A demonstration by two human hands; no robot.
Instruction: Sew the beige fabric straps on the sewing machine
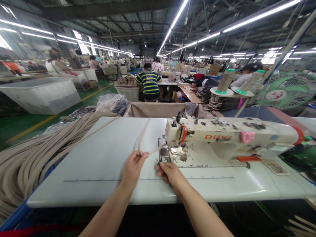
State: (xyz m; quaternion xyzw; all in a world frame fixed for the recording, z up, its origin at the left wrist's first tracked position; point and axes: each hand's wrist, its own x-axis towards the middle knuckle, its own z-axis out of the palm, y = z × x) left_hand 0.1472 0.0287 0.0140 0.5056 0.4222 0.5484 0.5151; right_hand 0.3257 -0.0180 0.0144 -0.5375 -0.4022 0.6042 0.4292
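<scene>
Both hands work at the front of a white table (pixel 98 164), just beside the needle end of a sewing machine (pixel 222 141). Left hand (pixel 133 168) is raised a little off the tabletop, its thumb and fingers pinching a beige strap (pixel 143 138) near a fold; from that pinch one run of the strap arcs up and away across the table, and a shorter run leads right to the metal plate under the needle. Right hand (pixel 169 172) lies low on the table just in front of that plate, fingers curled together with the tips pressed down near the strap's end; whether it grips anything cannot be told. The hands are near each other but not touching. The strap's long run trails left to a thick heap of straps (pixel 32 154) draped over the table's left edge. Two thread cones (pixel 225 80) stand behind the machine, with a green fan (pixel 286 90) to their right. Farther back, a person in a striped shirt (pixel 148 82) sits facing away at another table.
</scene>
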